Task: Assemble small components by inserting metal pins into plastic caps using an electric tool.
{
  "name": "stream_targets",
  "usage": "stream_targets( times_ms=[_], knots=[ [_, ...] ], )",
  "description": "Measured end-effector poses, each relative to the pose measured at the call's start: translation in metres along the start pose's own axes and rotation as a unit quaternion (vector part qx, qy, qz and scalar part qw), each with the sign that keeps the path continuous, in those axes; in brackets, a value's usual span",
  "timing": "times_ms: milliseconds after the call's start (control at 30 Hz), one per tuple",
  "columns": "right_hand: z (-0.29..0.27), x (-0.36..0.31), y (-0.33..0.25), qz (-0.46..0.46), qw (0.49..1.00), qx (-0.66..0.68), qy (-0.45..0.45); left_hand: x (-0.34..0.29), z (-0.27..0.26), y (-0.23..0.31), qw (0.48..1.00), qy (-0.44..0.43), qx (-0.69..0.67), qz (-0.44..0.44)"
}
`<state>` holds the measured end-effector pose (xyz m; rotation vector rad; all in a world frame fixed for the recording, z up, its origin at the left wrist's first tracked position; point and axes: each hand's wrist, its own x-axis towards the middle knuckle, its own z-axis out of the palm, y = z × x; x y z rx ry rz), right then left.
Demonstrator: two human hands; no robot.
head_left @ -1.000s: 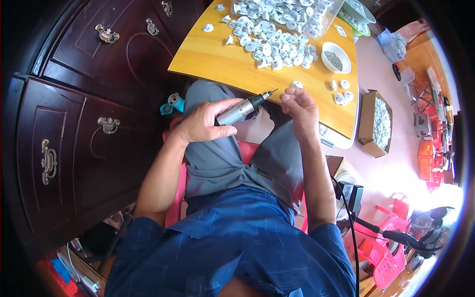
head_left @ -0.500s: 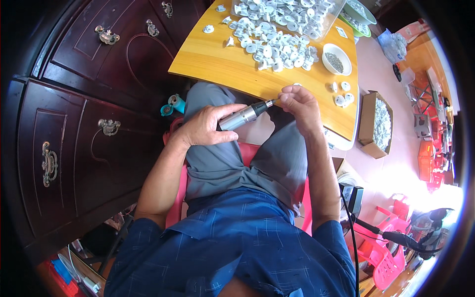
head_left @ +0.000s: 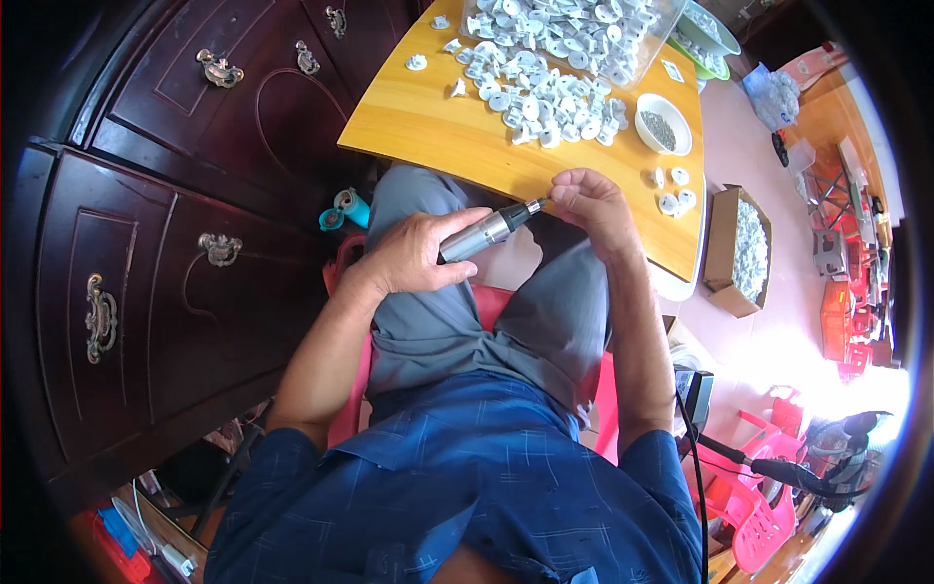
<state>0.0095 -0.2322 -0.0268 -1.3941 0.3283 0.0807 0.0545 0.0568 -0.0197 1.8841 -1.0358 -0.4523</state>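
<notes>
My left hand (head_left: 416,251) is wrapped round a silver and black electric screwdriver (head_left: 477,238), held above my lap with its tip toward the right. At that tip, the thumb and fingers of my right hand (head_left: 592,206) are pinched together on the thin bit or a small piece at its end; which of these, I cannot tell. Both hands are just off the near edge of the wooden table (head_left: 428,136). On it lies a heap of small white plastic parts (head_left: 545,107) with round flanges. A white bowl (head_left: 678,115) of tiny grey metal pieces, apparently screws, stands to their right.
Several white parts (head_left: 671,201) sit apart near the table's right edge. A clear bin (head_left: 642,68) full of them stands at the back, beside green bowls (head_left: 715,66). An open carton (head_left: 722,243) rests on the floor at right. Dark drawers (head_left: 126,282) line the left.
The view has shifted slightly, moving the table and cabinets a little in the picture. Both hands keep nearly the same hold, with the right fingers still at the screwdriver's tip.
</notes>
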Motion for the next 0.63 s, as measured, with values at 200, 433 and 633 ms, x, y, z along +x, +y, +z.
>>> stream_targets(
  times_ms=[200,433,633],
  knots=[
    [0.008,0.0,0.003,-0.057,0.996,0.063,-0.005,-0.001,-0.001,-0.014,0.993,-0.009,-0.119,0.018],
    [0.013,0.005,0.003,-0.094,0.992,0.084,-0.027,-0.001,-0.007,-0.007,0.963,-0.032,-0.265,-0.021],
    [0.017,0.006,-0.001,-0.083,0.995,0.056,-0.028,0.0,-0.007,-0.007,0.965,-0.029,-0.26,-0.017]
  ],
)
